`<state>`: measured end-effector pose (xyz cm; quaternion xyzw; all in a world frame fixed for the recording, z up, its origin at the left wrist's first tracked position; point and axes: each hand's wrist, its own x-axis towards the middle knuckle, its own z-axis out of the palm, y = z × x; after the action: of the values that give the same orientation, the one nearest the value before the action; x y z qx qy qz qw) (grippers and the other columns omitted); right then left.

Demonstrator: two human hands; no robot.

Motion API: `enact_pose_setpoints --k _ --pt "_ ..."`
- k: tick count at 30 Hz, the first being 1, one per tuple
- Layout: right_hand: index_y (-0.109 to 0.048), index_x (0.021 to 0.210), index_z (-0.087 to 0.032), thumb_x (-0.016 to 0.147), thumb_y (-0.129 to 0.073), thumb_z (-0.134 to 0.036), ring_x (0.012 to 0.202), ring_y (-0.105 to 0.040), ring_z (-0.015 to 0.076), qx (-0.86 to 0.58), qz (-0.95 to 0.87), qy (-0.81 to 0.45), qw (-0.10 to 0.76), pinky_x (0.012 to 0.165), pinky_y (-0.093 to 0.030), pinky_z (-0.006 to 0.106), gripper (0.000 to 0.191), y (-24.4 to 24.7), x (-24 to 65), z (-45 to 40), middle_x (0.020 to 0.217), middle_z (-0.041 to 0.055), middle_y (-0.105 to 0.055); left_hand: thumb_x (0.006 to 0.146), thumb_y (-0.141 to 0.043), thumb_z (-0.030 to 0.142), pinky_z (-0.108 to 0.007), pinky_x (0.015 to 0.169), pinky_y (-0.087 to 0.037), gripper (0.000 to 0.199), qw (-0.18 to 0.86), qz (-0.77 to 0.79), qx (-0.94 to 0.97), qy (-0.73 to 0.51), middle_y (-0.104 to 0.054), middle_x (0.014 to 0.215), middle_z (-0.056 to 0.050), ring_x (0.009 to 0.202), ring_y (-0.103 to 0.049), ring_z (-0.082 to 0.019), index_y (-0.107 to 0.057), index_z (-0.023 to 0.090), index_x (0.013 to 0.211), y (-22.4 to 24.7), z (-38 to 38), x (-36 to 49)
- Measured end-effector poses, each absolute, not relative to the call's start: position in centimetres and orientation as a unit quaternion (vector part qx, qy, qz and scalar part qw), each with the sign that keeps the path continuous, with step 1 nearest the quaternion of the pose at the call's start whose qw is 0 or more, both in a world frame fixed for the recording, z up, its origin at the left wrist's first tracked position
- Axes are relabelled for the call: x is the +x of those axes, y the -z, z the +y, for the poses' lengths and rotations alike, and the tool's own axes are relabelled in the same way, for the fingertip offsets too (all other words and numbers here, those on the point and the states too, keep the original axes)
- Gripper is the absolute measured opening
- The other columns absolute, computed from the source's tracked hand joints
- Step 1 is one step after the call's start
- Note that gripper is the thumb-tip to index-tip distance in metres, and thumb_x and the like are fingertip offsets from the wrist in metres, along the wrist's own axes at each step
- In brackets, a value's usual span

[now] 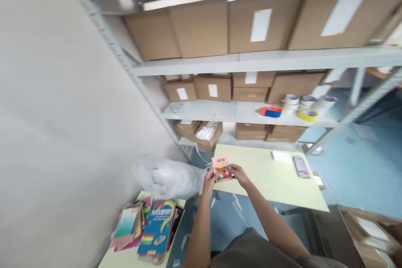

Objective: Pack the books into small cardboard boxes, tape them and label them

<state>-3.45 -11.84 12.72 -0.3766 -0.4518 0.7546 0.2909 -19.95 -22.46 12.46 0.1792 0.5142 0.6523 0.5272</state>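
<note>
A small pink book (222, 164) with a colourful picture on its cover is held up over the left end of the pale yellow table (257, 167). My left hand (210, 179) grips its lower left edge, and my right hand (238, 172) has hold of its right edge. The cover faces up towards me. Both hands have their fingers closed on the book.
Stacked books (158, 224) lie on a second table at lower left, beside a wrapped white bundle (172, 178). Ahead, a metal shelf (201, 67) bears cardboard boxes and tape rolls (308, 114). A white item (282, 157) lies on the yellow table; an open carton (370, 230) stands lower right.
</note>
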Motion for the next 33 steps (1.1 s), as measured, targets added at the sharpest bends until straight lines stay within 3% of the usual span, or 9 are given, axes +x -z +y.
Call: enact_pose_setpoints --k 6,10,16,18,21,25,29,33 --pt "-0.075 0.104 -0.024 0.070 -0.083 -0.052 0.078 -0.070 0.0217 -0.395 -0.441 -0.718 0.366 0.066 -0.054 0.032 0.044 -15.8 9.0 -8.0 0.093 0.0036 -0.077 0.061 -0.097 0.052 -0.034 0.074 -0.059 0.079 0.563 0.521 0.282 -0.576 -0.081 0.101 -0.013 0.084 -0.077 -0.026 -0.076 0.016 0.128 -14.6 -14.1 -10.5" --pt "-0.071 0.103 -0.025 0.070 -0.083 -0.056 0.087 -0.073 0.0254 -0.411 -0.407 -0.702 0.415 0.072 -0.058 0.035 0.046 -16.0 12.5 -7.5 0.100 0.0063 -0.079 0.060 -0.099 0.046 -0.036 0.078 -0.059 0.077 0.570 0.513 0.334 -0.548 -0.081 0.095 -0.012 0.086 -0.077 -0.027 -0.076 0.014 0.126 -15.1 -10.8 -7.8" --pt "-0.070 0.095 -0.025 0.066 -0.089 -0.054 0.086 -0.076 0.0270 -0.410 -0.380 -0.684 0.469 0.074 -0.060 0.040 0.046 -16.6 12.0 -6.8 0.103 0.0067 -0.080 0.067 -0.092 0.028 -0.037 0.093 -0.059 0.050 0.437 0.597 0.382 -0.553 -0.079 0.111 -0.012 0.102 -0.075 -0.028 -0.080 0.024 0.116 -16.8 -8.1 -8.0" --pt "-0.074 0.098 -0.024 0.068 -0.089 -0.052 0.092 -0.076 0.0285 -0.403 -0.412 -0.672 0.465 0.081 -0.061 0.044 0.044 -17.6 11.1 -6.4 0.111 0.0080 -0.080 0.073 -0.089 0.029 -0.038 0.097 -0.058 0.042 0.466 0.560 0.443 -0.522 -0.079 0.116 -0.013 0.108 -0.074 -0.029 -0.082 0.023 0.113 -18.0 -7.7 -8.2" --pt "-0.079 0.113 -0.027 0.075 -0.085 -0.051 0.116 -0.073 0.0329 -0.380 -0.468 -0.669 0.435 0.097 -0.057 0.050 0.045 -19.1 9.0 -5.5 0.127 0.0106 -0.077 0.078 -0.085 0.032 -0.037 0.098 -0.058 0.047 0.504 0.492 0.506 -0.498 -0.078 0.122 -0.012 0.116 -0.072 -0.030 -0.079 0.021 0.124 -19.6 -7.1 -9.0" --pt "-0.079 0.121 -0.028 0.077 -0.081 -0.045 0.130 -0.067 0.0350 -0.401 -0.503 -0.631 0.433 0.107 -0.051 0.052 0.047 -19.5 5.7 -3.9 0.132 0.0106 -0.075 0.083 -0.080 0.036 -0.035 0.092 -0.058 0.046 0.517 0.467 0.488 -0.525 -0.081 0.110 -0.009 0.107 -0.073 -0.029 -0.080 0.016 0.124 -20.6 -6.2 -12.4" --pt "-0.075 0.123 -0.027 0.072 -0.083 -0.046 0.119 -0.071 0.0350 -0.493 -0.459 -0.560 0.483 0.097 -0.057 0.050 0.056 -18.9 3.4 -2.4 0.133 0.0120 -0.074 0.083 -0.081 0.045 -0.038 0.091 -0.060 0.056 0.595 0.404 0.440 -0.538 -0.080 0.116 -0.012 0.108 -0.073 -0.031 -0.077 0.015 0.130 -19.9 -4.6 -16.5" --pt "-0.070 0.123 -0.023 0.073 -0.084 -0.049 0.095 -0.076 0.0311 -0.465 -0.429 -0.612 0.475 0.079 -0.061 0.042 0.058 -19.3 2.6 -2.3 0.113 0.0113 -0.080 0.077 -0.087 0.044 -0.043 0.097 -0.059 0.067 0.611 0.416 0.396 -0.545 -0.077 0.126 -0.014 0.116 -0.072 -0.032 -0.073 0.018 0.136 -17.9 -2.8 -18.3"
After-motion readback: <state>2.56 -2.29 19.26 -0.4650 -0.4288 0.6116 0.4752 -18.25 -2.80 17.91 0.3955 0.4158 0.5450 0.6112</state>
